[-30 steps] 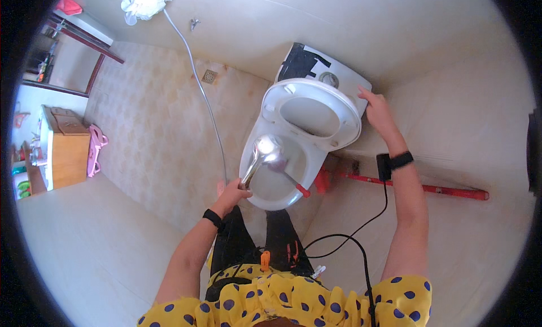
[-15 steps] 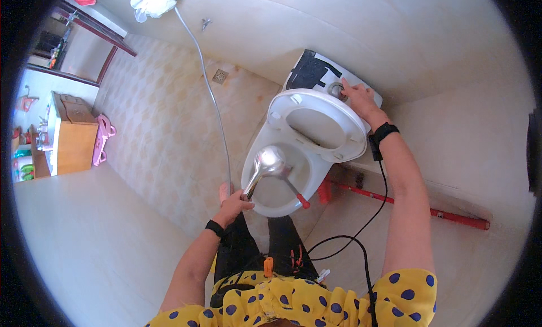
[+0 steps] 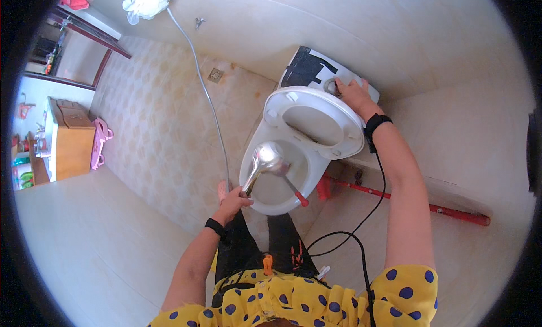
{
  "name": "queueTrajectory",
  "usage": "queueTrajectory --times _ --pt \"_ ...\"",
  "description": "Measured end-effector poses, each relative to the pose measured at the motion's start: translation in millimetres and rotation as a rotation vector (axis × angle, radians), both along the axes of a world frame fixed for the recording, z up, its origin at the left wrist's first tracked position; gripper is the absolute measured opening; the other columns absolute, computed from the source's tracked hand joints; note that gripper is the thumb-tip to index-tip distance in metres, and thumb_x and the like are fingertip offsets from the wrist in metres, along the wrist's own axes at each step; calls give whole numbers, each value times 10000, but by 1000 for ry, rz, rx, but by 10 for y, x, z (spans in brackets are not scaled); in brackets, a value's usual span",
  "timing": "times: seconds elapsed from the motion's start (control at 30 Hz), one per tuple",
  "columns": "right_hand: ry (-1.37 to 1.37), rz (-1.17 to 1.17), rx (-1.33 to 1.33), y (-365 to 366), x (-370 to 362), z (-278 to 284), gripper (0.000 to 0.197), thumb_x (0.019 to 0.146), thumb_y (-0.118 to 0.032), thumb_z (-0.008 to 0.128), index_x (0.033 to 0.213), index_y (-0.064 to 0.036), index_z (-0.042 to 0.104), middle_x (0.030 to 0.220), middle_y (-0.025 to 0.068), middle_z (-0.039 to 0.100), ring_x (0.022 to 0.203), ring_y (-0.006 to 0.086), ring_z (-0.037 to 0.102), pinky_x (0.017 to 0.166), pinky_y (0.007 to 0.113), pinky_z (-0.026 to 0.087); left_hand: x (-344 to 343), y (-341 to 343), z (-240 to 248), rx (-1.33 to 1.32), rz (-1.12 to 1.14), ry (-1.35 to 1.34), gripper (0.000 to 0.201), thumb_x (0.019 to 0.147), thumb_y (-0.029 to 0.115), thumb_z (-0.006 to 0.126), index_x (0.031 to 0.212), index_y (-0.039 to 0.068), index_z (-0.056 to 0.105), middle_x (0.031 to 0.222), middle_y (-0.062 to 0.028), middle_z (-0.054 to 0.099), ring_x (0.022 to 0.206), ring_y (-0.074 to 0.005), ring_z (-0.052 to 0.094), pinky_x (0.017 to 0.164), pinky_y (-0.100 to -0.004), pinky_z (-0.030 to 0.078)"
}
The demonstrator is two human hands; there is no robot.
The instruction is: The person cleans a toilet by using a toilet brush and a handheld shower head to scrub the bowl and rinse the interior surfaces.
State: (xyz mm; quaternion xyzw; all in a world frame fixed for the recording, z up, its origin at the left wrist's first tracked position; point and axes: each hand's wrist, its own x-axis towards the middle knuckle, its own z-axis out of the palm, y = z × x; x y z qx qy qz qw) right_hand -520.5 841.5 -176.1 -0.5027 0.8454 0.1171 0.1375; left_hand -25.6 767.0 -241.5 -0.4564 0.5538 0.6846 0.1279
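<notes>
My left hand [image 3: 232,205] is closed round the handle of a silver shower head [image 3: 265,156], which hangs over the bowl of a white toilet [image 3: 247,183]. From the shower head a grey hose [image 3: 210,101] runs up toward the far wall. A red-handled toilet brush [image 3: 299,196] leans in the bowl, its head hidden. My right hand [image 3: 357,95] rests on the tank lid [image 3: 333,64] with fingers apart, one at the round flush button [image 3: 332,87]. The toilet seat [image 3: 274,110] is raised against the tank, and black tape covers part of the lid.
A red pole [image 3: 406,204] lies along the right wall. At my waist a black cable [image 3: 364,265] loops down. A floor drain [image 3: 215,75] lies left of the tank. To the left stand a wooden cabinet [image 3: 73,149] and a pink folded plastic item [image 3: 101,143].
My right hand has shifted slightly on the tank lid, its fingers more bent at the flush button. The view has moved a little; my left hand keeps the shower head over the bowl.
</notes>
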Motion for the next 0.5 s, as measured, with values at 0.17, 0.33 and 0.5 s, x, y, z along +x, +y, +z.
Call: queueTrajectory --times 0.17,0.33,0.5 --pt "-36 -53 -195 -33 125 200 455 890 -92 414 1337 -168 456 1084 119 624 1097 279 526 982 515 295 99 -23 -5 -99 -88 8 215 724 90 710 786 53 507 727 -4 480 704 -119 474 621 -260 379" --pt "-136 -396 -1035 791 193 309 252 824 9 474 1012 -79 616 858 85 613 798 234 582 715 339 462 6 -54 104 -47 -103 -18 244 703 112 710 806 53 497 756 -25 486 715 -146 484 637 -287 399" --pt "-136 -317 -960 1571 1660 816 160 822 48 458 869 -23 593 750 71 565 707 212 531 673 311 443 31 -143 131 -142 -221 -14 271 695 122 711 842 56 492 756 -28 502 692 -172 498 616 -308 425"
